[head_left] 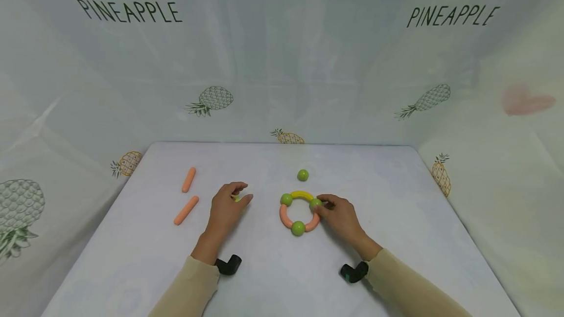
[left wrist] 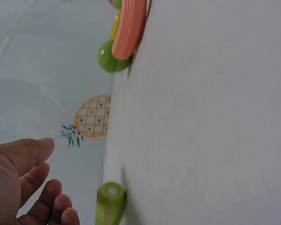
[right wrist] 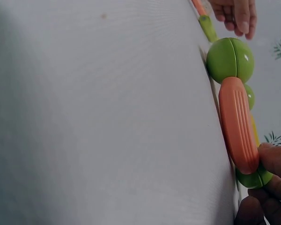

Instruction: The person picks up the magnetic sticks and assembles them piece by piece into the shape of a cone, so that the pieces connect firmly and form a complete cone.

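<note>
Near the middle of the table lies a ring of toy pieces: a yellow curved piece, two orange curved pieces and green balls between them. My right hand pinches the ring's right green ball between thumb and fingers. In the right wrist view that ball meets the end of an orange curved piece. To the left, my left hand hovers with relaxed fingers beside a light green stick. Most of this stick is hidden by the hand in the head view.
A loose green ball sits behind the ring. Two straight orange sticks lie at the left of the white table. Behind the table hangs a pineapple-print cloth.
</note>
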Motion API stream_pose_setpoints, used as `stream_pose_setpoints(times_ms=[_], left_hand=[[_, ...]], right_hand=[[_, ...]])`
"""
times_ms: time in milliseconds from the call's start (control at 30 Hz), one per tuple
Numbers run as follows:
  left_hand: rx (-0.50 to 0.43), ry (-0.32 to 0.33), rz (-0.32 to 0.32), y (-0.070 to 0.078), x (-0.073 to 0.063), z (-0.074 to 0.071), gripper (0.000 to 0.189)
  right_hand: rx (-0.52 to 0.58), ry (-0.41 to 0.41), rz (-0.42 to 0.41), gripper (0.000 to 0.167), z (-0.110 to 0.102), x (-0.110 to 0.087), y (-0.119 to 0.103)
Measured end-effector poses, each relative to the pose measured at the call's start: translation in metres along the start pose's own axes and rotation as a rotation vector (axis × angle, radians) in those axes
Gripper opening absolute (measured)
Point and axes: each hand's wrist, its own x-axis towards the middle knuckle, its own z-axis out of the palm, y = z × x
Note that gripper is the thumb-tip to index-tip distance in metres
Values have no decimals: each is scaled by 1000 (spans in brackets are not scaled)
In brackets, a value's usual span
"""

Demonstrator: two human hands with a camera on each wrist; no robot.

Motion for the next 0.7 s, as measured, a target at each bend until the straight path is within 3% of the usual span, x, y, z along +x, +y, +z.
stream_pose_setpoints(times_ms=[300,700], left_hand=[[20,-16,-104,-15,-5,-11,45],[71,-108,-113,-26,0,-16,51]], right_hand=[[4,-3,5,37,-2,-1,-1],[14,-1,-9,36,-1,0,1]])
